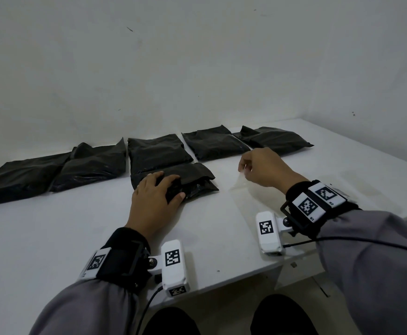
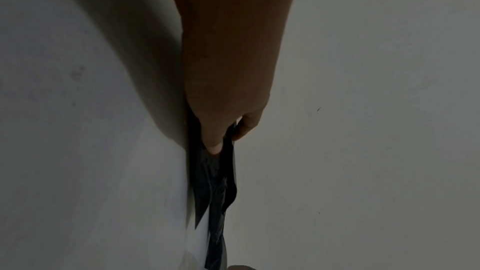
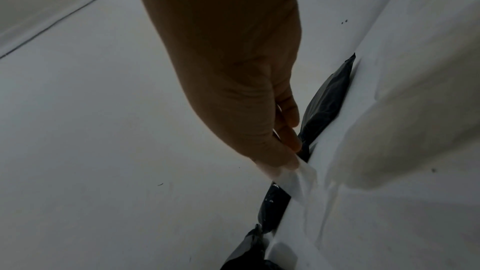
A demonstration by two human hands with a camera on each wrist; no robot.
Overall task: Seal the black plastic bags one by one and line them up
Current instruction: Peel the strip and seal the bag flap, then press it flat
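Head view: white table (image 1: 76, 226); five black bags (image 1: 157, 151) in a row at the wall; nearest bag (image 1: 192, 181) under the left hand (image 1: 155, 199), fingers spread flat. Right hand (image 1: 261, 166) pinches a clear strip (image 1: 240, 183).

Left wrist: thumb (image 2: 214, 145) presses the bag.

Right wrist: fingertips (image 3: 285, 161) clamp the strip.

Black glossy bags (image 1: 154, 151) on a white table (image 1: 52, 238); grey sleeves (image 1: 379, 262); black-and-white checker tags (image 1: 307, 206) at five o'clock.

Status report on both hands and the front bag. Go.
Left hand flat on the front bag, pinning it. Right hand pinching a clear strip, off the bag. Nothing in the way.
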